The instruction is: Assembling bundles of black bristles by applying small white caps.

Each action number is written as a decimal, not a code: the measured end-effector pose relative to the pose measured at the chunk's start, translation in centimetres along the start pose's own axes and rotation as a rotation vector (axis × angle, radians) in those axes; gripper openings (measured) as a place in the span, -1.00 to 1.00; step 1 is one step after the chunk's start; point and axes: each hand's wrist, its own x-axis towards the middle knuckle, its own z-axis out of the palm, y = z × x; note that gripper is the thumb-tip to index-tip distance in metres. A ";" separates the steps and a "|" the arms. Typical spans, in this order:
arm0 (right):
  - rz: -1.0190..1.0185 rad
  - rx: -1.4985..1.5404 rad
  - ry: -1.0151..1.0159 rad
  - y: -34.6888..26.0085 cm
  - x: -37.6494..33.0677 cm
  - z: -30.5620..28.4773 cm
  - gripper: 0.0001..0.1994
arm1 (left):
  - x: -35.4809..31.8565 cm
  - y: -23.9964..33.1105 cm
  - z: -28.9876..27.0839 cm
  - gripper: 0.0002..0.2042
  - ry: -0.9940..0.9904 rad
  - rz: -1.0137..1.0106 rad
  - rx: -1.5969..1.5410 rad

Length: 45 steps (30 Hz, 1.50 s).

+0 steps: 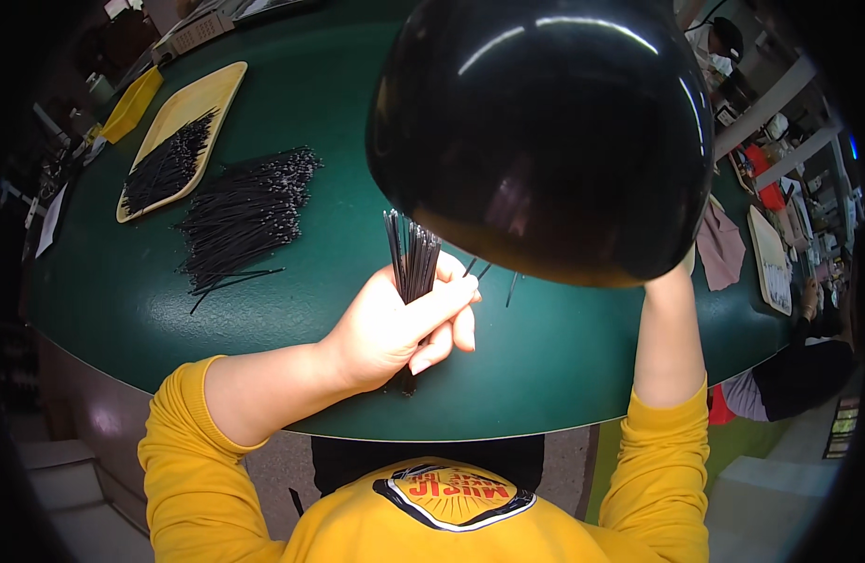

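Left hand is wrapped round a bunch of thin black rods over the green table, near its front edge. Right hand's hidden by the lamp, so can't tell its grip. My worry: slack left fingers could let rods slide out and scatter. Count: one bunch, one lamp, one loose pile, one yellow bin, one left tray, one right tray; rods, too many to count

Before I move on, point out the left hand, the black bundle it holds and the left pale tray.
Left hand (381, 326): head view, middle of the hand.
Black bundle (415, 265): head view, strands above the thumb.
Left pale tray (207, 94): head view, bare far end.
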 end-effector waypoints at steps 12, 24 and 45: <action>-0.466 -0.582 -0.071 -1.7 -2.6 3.2 -0.94 | 0.4 -0.3 -0.4 -0.86 0.006 0.018 -0.029; -0.496 -0.404 -0.055 -2.2 -2.9 1.9 -0.87 | 0.2 -0.6 -0.4 -0.87 -0.005 0.052 -0.039; -0.239 0.494 -0.179 -2.8 -4.2 2.9 -0.87 | -0.2 0.1 -0.2 -0.88 -0.015 0.107 -0.114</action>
